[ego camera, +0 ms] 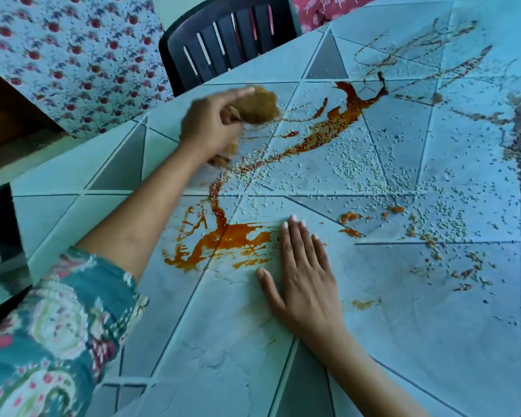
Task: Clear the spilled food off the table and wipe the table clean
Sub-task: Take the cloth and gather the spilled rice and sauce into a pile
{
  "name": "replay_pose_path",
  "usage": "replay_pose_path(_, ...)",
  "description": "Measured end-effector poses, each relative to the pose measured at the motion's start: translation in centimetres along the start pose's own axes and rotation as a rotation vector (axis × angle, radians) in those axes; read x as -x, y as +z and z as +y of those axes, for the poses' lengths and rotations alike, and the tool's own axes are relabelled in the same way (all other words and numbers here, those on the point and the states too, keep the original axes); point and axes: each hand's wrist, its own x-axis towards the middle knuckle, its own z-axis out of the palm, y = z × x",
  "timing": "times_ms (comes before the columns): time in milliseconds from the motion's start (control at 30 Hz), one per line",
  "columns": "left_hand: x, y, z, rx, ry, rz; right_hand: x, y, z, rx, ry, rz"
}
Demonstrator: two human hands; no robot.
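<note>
1. One cloth [260, 105], one chair [223, 40] and two hands. The sauce [340, 121] lies in two big orange pools plus smaller streaks, and the rice [348, 170] grains are too many to count.
2. Sauce and rice spread across the tiled table [433, 341] (thin smears reach the far right). The dark chair stands at its far edge.
3. The left hand [211, 127], reaching out of a floral sleeve [57, 320], has its grip closed round the brown cloth beside the far pool.
4. The right hand [304, 278] lies flat, grip open, just right of the near pool.
</note>
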Motion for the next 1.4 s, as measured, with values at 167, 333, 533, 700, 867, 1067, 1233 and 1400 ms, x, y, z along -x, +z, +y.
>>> replay_pose_path(167, -6.9, -0.9, -3.3, -0.234, -0.143, 0.062, 0.1, 0.1, 0.1, -0.004, -0.002, 0.003)
replay_pose_path(333, -8.3, 2.0, -2.6, -0.313, -0.071, -0.025, 0.0, 0.2, 0.2, -0.005, -0.001, 0.011)
replay_pose_path(533, -2.5, 4.1, 1.9, -0.223, 0.250, -0.261, 0.1, 0.4, 0.1, -0.035, 0.000, 0.018)
replay_pose_path(700, -7.4, 4.0, 1.0, -0.043, 0.185, -0.029, 0.0, 0.4, 0.1, -0.032, 0.002, 0.034)
replay_pose_path(867, -13.3, 4.9, -0.7, -0.233, 0.042, -0.122, 0.0, 0.5, 0.1, -0.045, 0.002, 0.047)
replay_pose_path(1067, -8.3, 6.8, 3.5, -0.345, 0.078, -0.242, -0.1, 0.6, 0.2, -0.050, 0.000, 0.027)
replay_pose_path(1233, -0.3, 7.7, 8.5, -0.361, 0.221, -0.323, -0.2, 0.4, 0.1, -0.065, 0.012, 0.003)
replay_pose_path(1400, 5.1, 3.0, 8.2, -0.110, 0.174, -0.204, 0.0, -0.7, 0.7, -0.109, -0.040, -0.008)
